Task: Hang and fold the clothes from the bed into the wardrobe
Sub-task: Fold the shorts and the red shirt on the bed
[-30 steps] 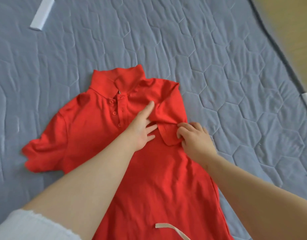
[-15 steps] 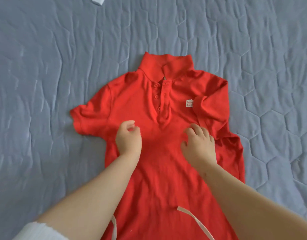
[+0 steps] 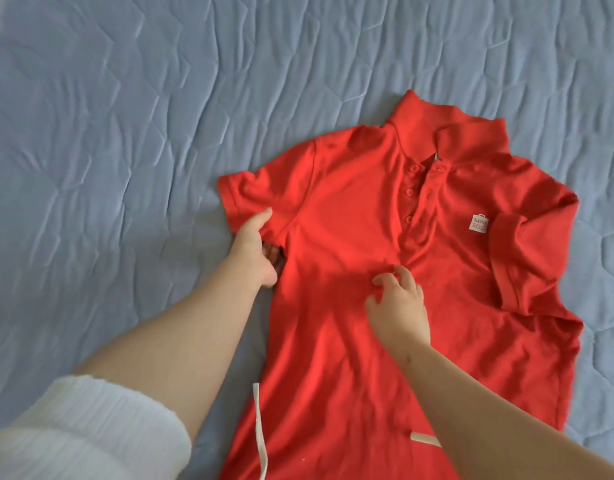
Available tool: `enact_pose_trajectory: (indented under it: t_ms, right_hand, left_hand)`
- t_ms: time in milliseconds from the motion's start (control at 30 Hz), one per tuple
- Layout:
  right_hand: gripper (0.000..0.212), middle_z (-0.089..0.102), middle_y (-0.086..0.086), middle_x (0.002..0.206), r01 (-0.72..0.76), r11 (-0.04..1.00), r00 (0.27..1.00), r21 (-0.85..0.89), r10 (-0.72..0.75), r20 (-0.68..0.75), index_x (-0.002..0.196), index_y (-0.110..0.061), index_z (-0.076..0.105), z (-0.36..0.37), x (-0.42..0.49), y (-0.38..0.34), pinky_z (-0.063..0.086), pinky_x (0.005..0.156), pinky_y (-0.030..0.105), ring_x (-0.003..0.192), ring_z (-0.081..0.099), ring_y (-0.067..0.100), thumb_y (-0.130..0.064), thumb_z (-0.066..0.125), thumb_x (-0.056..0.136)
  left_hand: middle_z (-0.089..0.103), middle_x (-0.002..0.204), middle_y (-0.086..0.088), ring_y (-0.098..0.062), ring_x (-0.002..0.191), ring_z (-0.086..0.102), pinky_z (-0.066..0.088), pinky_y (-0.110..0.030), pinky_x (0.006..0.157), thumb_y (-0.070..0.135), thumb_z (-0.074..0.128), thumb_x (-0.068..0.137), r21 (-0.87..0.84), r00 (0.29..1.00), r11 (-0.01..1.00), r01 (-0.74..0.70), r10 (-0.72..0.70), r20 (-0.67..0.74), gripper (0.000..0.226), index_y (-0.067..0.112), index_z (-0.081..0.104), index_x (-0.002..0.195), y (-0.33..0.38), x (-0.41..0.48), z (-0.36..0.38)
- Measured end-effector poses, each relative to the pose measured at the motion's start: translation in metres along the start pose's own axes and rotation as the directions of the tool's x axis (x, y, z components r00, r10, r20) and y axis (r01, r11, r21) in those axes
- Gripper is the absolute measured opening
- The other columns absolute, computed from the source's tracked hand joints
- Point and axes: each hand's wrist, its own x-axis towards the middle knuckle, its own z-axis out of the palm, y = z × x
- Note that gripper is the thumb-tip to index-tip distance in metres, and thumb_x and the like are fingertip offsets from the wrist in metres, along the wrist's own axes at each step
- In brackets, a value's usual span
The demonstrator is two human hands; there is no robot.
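Along the bottom edge, a white cuff (image 3: 73, 431) covers the left upper arm at lower left, and two pale ribbon strips (image 3: 260, 434) show over the lower part of the red polo shirt (image 3: 350, 209). Higher up, the right hand (image 3: 400, 308) sits on the shirt's chest in mid-frame, fingers clawed with tips on the cloth; whether they pinch a fold or merely press I cannot tell. Left of it, the left hand (image 3: 255, 247) grasps the spread sleeve (image 3: 253, 192) at the underarm, thumb on top, fingers tucked beneath the fabric. The shirt lies front-up on the grey-blue quilt (image 3: 125, 168), filling the right half of the frame; its other sleeve (image 3: 513, 258) is folded in over the chest beside a white logo patch (image 3: 477, 223), collar (image 3: 447, 129) toward the top. Bare quilt stretches left of and above the shirt. Half a second ago both hands were on the chest; the left has since gone out to the sleeve, while the folded sleeve is unchanged.
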Motion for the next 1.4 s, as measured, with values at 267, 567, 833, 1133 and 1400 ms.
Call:
enact_pose_trajectory:
  t_ms: [267,567,833,1133,1400]
  right_hand:
    - [0.036,0.03,0.003,0.147,-0.024,0.998,1.0,0.053,0.025,-0.012,0.121,-0.015,0.055,0.001,0.006,-0.001,0.034,0.101,0.036,0.129,0.032,0.026,-0.013,0.05,0.085]
    - [0.05,0.031,-0.002,0.145,-0.043,0.983,0.999,0.179,0.044,-0.003,0.133,-0.017,0.042,-0.017,0.006,0.014,0.044,0.095,0.04,0.122,0.044,0.025,-0.009,0.046,0.084]
    - [0.046,0.038,-0.001,0.14,0.014,0.968,1.0,0.251,-0.006,-0.03,0.131,-0.017,0.046,-0.025,0.003,0.041,0.043,0.096,0.035,0.117,0.049,0.024,-0.011,0.048,0.086]
    - [0.029,0.05,0.017,0.117,-0.337,0.854,0.849,0.396,0.457,-0.265,0.113,-0.01,0.055,-0.078,-0.015,0.117,0.037,0.091,0.041,0.107,0.05,0.039,-0.014,0.05,0.085]
    - [0.044,0.049,0.014,0.125,-0.578,0.626,0.729,0.523,0.684,-0.014,0.124,-0.014,0.047,-0.075,-0.059,0.211,0.039,0.096,0.042,0.116,0.048,0.034,-0.022,0.056,0.082]
  left_hand:
    - [0.063,0.079,-0.003,-0.017,0.067,0.06,0.051,-0.029,0.059,0.016,0.062,0.086,-0.168,0.993,0.979,-0.115,0.113,-0.018,0.005,0.013,0.059,0.083,0.01,0.013,0.001]
    - [0.051,0.134,-0.017,-0.03,0.131,0.04,0.03,-0.038,0.101,0.001,0.063,0.07,0.554,0.247,-0.637,-0.535,0.509,0.824,0.007,0.005,0.059,0.074,-0.026,-0.003,0.033]
    - [0.046,0.135,-0.003,-0.025,0.136,0.029,0.02,-0.045,0.11,0.042,0.057,0.079,0.688,0.624,-0.616,-0.383,0.377,0.684,0.03,0.019,0.055,0.098,-0.035,-0.004,0.057]
    - [0.053,0.108,-0.007,-0.029,0.101,0.054,0.042,-0.038,0.08,0.01,0.051,0.084,0.431,0.314,-0.592,-0.681,0.295,0.902,0.033,0.016,0.056,0.116,-0.103,-0.071,0.129]
    - [0.05,0.128,-0.008,-0.03,0.119,0.045,0.039,-0.038,0.091,0.013,0.038,0.091,0.254,0.477,-0.768,-0.588,-0.076,0.875,0.046,0.03,0.041,0.134,-0.182,-0.08,0.209]
